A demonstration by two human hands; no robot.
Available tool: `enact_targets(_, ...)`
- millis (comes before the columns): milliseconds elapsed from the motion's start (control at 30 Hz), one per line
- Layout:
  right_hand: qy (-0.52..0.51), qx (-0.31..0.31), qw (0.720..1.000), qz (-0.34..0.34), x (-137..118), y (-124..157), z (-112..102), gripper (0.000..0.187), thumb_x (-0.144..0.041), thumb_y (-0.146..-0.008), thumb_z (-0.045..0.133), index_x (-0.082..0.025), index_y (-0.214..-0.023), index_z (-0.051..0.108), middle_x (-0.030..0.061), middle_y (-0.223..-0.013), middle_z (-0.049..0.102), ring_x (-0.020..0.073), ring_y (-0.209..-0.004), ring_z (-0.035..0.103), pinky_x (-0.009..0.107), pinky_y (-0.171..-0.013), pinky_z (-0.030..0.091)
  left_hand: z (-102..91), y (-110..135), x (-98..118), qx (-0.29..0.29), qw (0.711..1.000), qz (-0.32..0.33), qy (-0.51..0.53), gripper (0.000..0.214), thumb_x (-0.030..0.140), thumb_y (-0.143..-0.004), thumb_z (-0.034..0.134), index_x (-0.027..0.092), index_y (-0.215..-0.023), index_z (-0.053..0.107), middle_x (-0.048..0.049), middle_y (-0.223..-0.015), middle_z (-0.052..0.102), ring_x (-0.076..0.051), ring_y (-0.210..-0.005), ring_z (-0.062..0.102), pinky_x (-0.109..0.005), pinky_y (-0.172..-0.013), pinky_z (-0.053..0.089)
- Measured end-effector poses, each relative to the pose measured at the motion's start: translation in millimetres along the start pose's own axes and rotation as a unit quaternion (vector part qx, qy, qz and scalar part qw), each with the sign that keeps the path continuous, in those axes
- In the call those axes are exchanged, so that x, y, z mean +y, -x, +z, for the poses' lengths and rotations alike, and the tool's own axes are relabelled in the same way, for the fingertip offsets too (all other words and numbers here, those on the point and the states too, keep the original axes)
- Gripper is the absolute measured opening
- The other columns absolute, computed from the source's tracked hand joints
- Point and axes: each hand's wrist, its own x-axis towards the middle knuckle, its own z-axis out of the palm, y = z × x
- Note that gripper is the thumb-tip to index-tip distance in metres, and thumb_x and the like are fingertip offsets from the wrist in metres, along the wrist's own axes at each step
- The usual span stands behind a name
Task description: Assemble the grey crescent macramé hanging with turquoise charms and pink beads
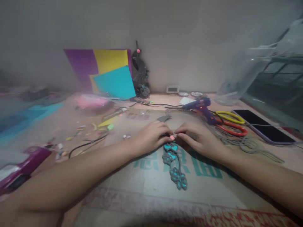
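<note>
My left hand [151, 137] and my right hand [197, 137] meet fingertip to fingertip at the middle of the table. Their fingers are curled and pressed down on the top end of a grey craft piece with teal butterfly shapes [175, 165]. That piece lies flat on a sheet of cardboard with green print [208, 170] and runs toward me from under my fingers. A small pink bit [172, 138] shows between the two hands. What lies under the fingertips is hidden.
A purple glue gun [201, 108] with its cord, yellow and red scissors [230, 123] and a black phone [262, 126] lie right of my hands. Coloured foam sheets [111, 74] lean on the wall. Foam scraps [82, 129] and a magenta tool [21, 170] lie left.
</note>
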Motion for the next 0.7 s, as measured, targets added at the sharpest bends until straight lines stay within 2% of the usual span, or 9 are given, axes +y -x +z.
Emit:
enact_targets(67, 0.009, 0.013, 1.000, 0.006, 1.7, 0.7, 0.1, 0.020, -0.031, -0.096, 0.051, -0.022, -0.097, 0.069, 0.0063, -0.089, 0.072, 0.0199, -0.083, 0.067, 0.033, -0.077, 0.051, 0.8, 0.8, -1.8, 0.005, 1.000, 0.001, -0.008, 0.030, 0.038, -0.095, 0.056, 0.017, -0.116, 0.066, -0.0091, -0.108, 0.070, -0.022, -0.104, 0.060, -0.034, -0.094, 0.046)
enact_targets(200, 0.022, 0.031, 0.999, -0.004, 5.0, 0.5, -0.6, 0.017, -0.031, -0.093, 0.052, -0.025, -0.094, 0.068, 0.0056, -0.088, 0.074, 0.0211, -0.080, 0.069, 0.033, -0.073, 0.053, 2.7, 1.6, -1.0, -0.017, 0.999, 0.009, -0.031, 0.030, 0.037, -0.097, 0.054, 0.016, -0.108, 0.071, -0.0101, -0.107, 0.070, -0.023, -0.103, 0.061, -0.034, -0.093, 0.046)
enact_targets(300, 0.035, 0.043, 0.998, -0.009, 7.6, 0.5, -1.5, 0.017, -0.033, -0.092, 0.052, -0.027, -0.094, 0.068, 0.0058, -0.087, 0.074, 0.0221, -0.078, 0.071, 0.033, -0.072, 0.055, -9.6, -1.3, 6.0, -0.035, 0.999, 0.009, -0.021, 0.037, 0.038, -0.098, 0.051, 0.012, -0.119, 0.066, -0.0120, -0.115, 0.070, -0.022, -0.106, 0.063, -0.033, -0.093, 0.047)
enact_targets(367, 0.045, 0.049, 0.998, 0.004, 10.4, 1.6, -1.7, 0.019, -0.037, -0.092, 0.052, -0.027, -0.094, 0.069, 0.0066, -0.090, 0.075, 0.0232, -0.081, 0.072, 0.034, -0.073, 0.057, -32.2, -3.2, 10.4, -0.050, 0.998, -0.015, -0.025, 0.037, 0.038, -0.098, 0.049, 0.013, -0.122, 0.064, -0.0114, -0.118, 0.070, -0.022, -0.108, 0.063, -0.032, -0.093, 0.047)
enact_targets(467, 0.063, 0.043, 0.996, 0.055, 18.2, 5.3, -1.2, 0.028, -0.045, -0.093, 0.048, -0.025, -0.096, 0.069, 0.0088, -0.095, 0.076, 0.0253, -0.086, 0.073, 0.037, -0.077, 0.059, -84.2, 1.3, 5.9, -0.076, 0.990, -0.106, -0.061, 0.026, 0.030, -0.096, 0.051, 0.022, -0.114, 0.069, -0.0043, -0.115, 0.073, -0.019, -0.102, 0.066, -0.029, -0.090, 0.047)
enact_targets(533, 0.076, 0.025, 0.993, 0.081, 25.6, 8.1, -0.2, 0.036, -0.049, -0.094, 0.046, -0.022, -0.105, 0.068, 0.0117, -0.108, 0.074, 0.0280, -0.099, 0.072, 0.042, -0.086, 0.059, -119.8, 12.2, -8.4, -0.099, 0.966, -0.210, -0.112, 0.027, 0.028, -0.094, 0.051, 0.025, -0.112, 0.070, -0.0009, -0.118, 0.072, -0.017, -0.103, 0.066, -0.025, -0.087, 0.047)
enact_targets(567, 0.085, 0.013, 0.992, 0.089, 29.5, 9.4, 0.3, 0.041, -0.050, -0.093, 0.046, -0.020, -0.115, 0.065, 0.0128, -0.118, 0.072, 0.0297, -0.108, 0.069, 0.045, -0.092, 0.057, -134.6, 19.8, -18.4, -0.106, 0.945, -0.270, -0.148, 0.028, 0.028, -0.093, 0.050, 0.027, -0.112, 0.070, 0.0010, -0.119, 0.072, -0.016, -0.104, 0.065, -0.023, -0.086, 0.047)
enact_targets(600, 0.096, -0.003, 0.991, 0.093, 32.9, 10.6, 0.5, 0.047, -0.051, -0.093, 0.046, -0.019, -0.125, 0.061, 0.0133, -0.128, 0.067, 0.0313, -0.116, 0.065, 0.048, -0.098, 0.054, -146.4, 28.5, -29.5, -0.106, 0.931, -0.306, -0.169, 0.030, 0.025, -0.092, 0.049, 0.026, -0.114, 0.070, -0.0006, -0.119, 0.072, -0.018, -0.105, 0.065, -0.023, -0.084, 0.047)
enact_targets(700, 0.130, -0.053, 0.984, 0.108, 38.0, 13.8, -1.9, 0.059, -0.052, -0.094, 0.042, -0.020, -0.144, 0.047, 0.0114, -0.144, 0.056, 0.0333, -0.129, 0.056, 0.052, -0.106, 0.048, -163.2, 55.1, -62.4, -0.130, 0.890, -0.384, -0.209, 0.033, 0.015, -0.079, 0.054, 0.019, -0.104, 0.075, -0.0078, -0.105, 0.076, -0.024, -0.092, 0.069, -0.029, -0.074, 0.049)
